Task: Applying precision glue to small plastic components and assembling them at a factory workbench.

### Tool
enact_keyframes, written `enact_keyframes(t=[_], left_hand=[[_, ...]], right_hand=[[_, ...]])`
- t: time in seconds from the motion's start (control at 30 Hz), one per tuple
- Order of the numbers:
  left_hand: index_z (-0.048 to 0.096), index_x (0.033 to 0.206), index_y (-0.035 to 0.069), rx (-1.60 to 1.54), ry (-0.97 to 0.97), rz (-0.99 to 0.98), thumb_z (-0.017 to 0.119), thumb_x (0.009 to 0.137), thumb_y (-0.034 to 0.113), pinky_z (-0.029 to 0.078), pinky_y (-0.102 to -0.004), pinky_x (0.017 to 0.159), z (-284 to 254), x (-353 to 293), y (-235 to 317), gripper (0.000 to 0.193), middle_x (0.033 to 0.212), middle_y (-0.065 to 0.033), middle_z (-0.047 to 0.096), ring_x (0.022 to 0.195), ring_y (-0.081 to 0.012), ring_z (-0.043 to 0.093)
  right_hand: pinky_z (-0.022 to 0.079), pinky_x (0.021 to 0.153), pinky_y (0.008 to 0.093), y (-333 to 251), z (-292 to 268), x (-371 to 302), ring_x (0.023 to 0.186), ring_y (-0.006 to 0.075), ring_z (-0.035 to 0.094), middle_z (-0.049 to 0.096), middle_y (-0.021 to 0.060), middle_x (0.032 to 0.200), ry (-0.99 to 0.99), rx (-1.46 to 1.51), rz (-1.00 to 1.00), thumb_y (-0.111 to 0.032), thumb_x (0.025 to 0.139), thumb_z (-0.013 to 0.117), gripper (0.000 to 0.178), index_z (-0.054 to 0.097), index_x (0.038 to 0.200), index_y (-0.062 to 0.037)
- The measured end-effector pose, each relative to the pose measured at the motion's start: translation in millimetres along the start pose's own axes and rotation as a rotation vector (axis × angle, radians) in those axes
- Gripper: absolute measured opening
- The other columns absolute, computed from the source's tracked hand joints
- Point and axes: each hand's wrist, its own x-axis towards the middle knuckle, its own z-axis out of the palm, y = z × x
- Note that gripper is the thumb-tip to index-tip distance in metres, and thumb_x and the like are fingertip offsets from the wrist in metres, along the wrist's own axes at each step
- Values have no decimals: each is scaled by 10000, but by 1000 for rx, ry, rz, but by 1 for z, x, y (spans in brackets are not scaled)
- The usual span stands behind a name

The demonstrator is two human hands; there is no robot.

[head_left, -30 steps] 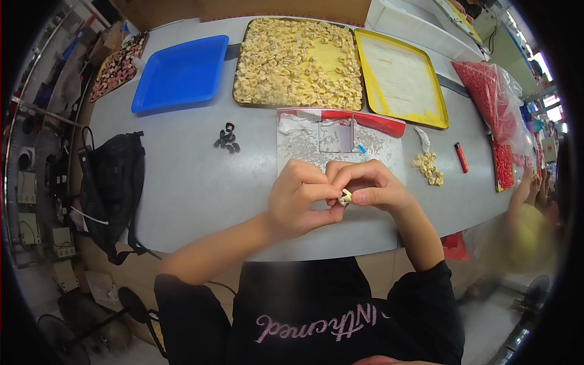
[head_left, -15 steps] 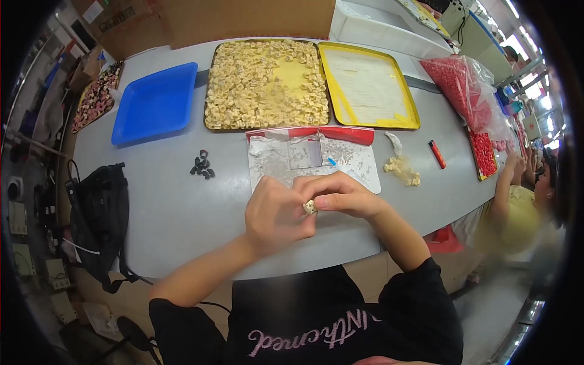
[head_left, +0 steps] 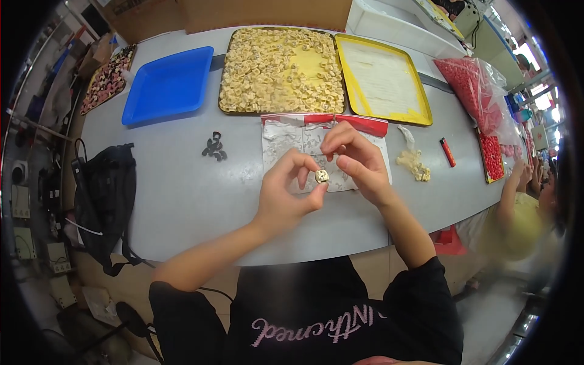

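Observation:
Above the middle of the table, my left hand (head_left: 283,190) is closed in a pinch. Between its thumb and fingertips is a small cream-coloured piece (head_left: 321,176) with dark marks on it. My right hand (head_left: 362,165) is just to the right, apart from the piece. Its fingers are curled, the thumb stands off from them, and I see nothing held there. Both hands are over the near part of a whitish work sheet (head_left: 281,139) with a red far edge and grey specks.
Behind lies a tray of many cream pieces (head_left: 283,70), between a blue tray (head_left: 167,85) and a yellow-rimmed tray (head_left: 420,112). Black bits (head_left: 214,148), cream crumbs (head_left: 416,167) and a red lighter-like stick (head_left: 448,152) lie nearby. A black bag (head_left: 106,207) is left; a co-worker (head_left: 520,219) sits right.
My hands have come apart: the right has let go of the cream piece and moved up and away, leaving it in the left. The whole view has shifted slightly.

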Motion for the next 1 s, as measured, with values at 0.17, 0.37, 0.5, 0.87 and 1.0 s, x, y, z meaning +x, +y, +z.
enact_keyframes(t=[0.17, 0.37, 0.5, 0.87, 1.0], left_hand=[[541, 1002, 27, -393, -82, -291, 649, 820, 43, 402, -219, 718, -4, 3, 3, 212, 851, 25, 484, 753, -62, 447], [547, 1027, 11, -501, -169, -455, 585, 868, 141, 416, -235, 723, -5, 7, 3, 209, 893, 2, 536, 807, -75, 482], [560, 1000, 20, -486, -197, -461, 558, 854, 179, 407, -239, 719, -7, 9, 3, 216, 883, -3, 535, 794, -90, 485], [507, 1078, 28, -527, -212, -563, 600, 790, 250, 416, -269, 823, -11, 7, -3, 376, 958, -10, 508, 889, -89, 490], [505, 1078, 32, -523, -230, -573, 608, 798, 264, 400, -251, 758, -11, 8, -5, 378, 926, 2, 505, 836, -79, 464]], right_hand=[[348, 995, 409, -4, -2, 0, 1178, 260, 435, 494, 182, 1263, -188, -155, -77, -225, 835, 671, 307, 659, 1073, -31], [394, 955, 395, 0, -4, -1, 1125, 264, 482, 549, 152, 1188, -203, -205, -72, -175, 832, 683, 245, 659, 1019, -17], [404, 943, 389, -2, -4, -1, 1095, 259, 504, 556, 146, 1175, -200, -197, -46, -151, 837, 675, 206, 653, 985, -9], [416, 927, 386, 1, 1, -1, 1052, 266, 547, 625, 112, 1019, -207, -217, -27, -180, 860, 654, 209, 635, 963, 1], [418, 923, 387, 5, -2, -2, 1041, 265, 549, 623, 110, 1010, -213, -221, -15, -191, 860, 655, 222, 633, 968, 1]])
